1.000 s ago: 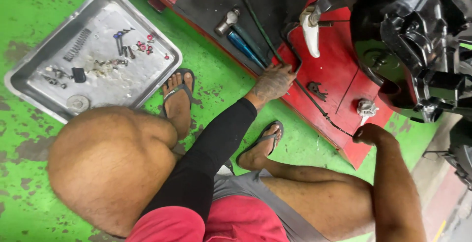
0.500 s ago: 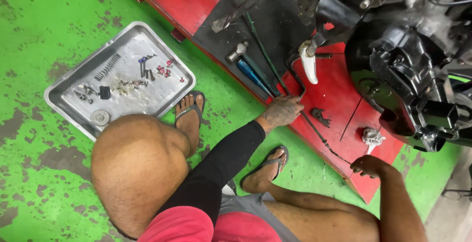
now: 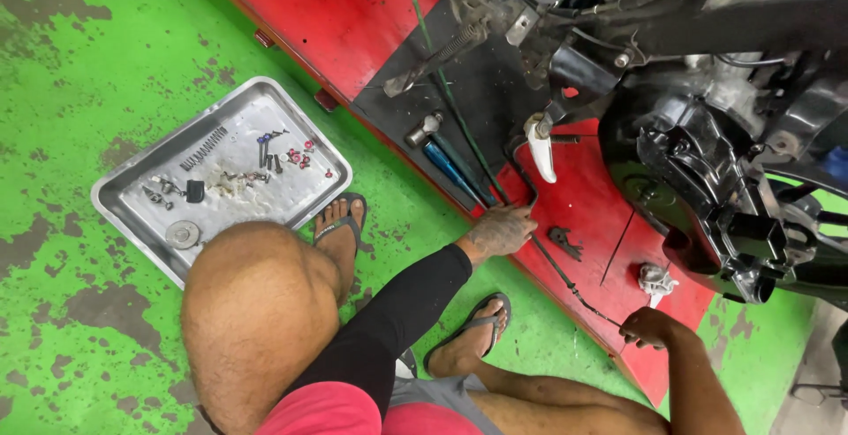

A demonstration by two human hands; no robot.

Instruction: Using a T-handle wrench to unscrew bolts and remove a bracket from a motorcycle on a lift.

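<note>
The green painted floor [image 3: 106,73] spreads under me, worn to grey in patches; across it runs the red lift platform [image 3: 353,20], with a black mat [image 3: 481,108] laid on it; above that sits the stripped motorcycle [image 3: 707,161], its black engine casing over the platform's right end. I squat at the platform's edge, my bare knee [image 3: 256,311] near the steel tray [image 3: 291,104] on the floor to my left; the tray holds a spring, a round washer, bolts and small red bits, well apart from my hands. A blue-handled tool [image 3: 450,170] lies at the mat's edge, just beside a long thin cable [image 3: 565,280] that runs along the red platform between my hands. My left hand [image 3: 502,230], in a black sleeve, rests on the platform edge over one end of the cable, fingers curled; whether they grip it I cannot tell. My right hand [image 3: 652,326] is closed around the other end near the platform's corner. A small dark bracket [image 3: 564,241] lies on the red between them; a pale crumpled part [image 3: 655,279] sits just above my right hand.
</note>
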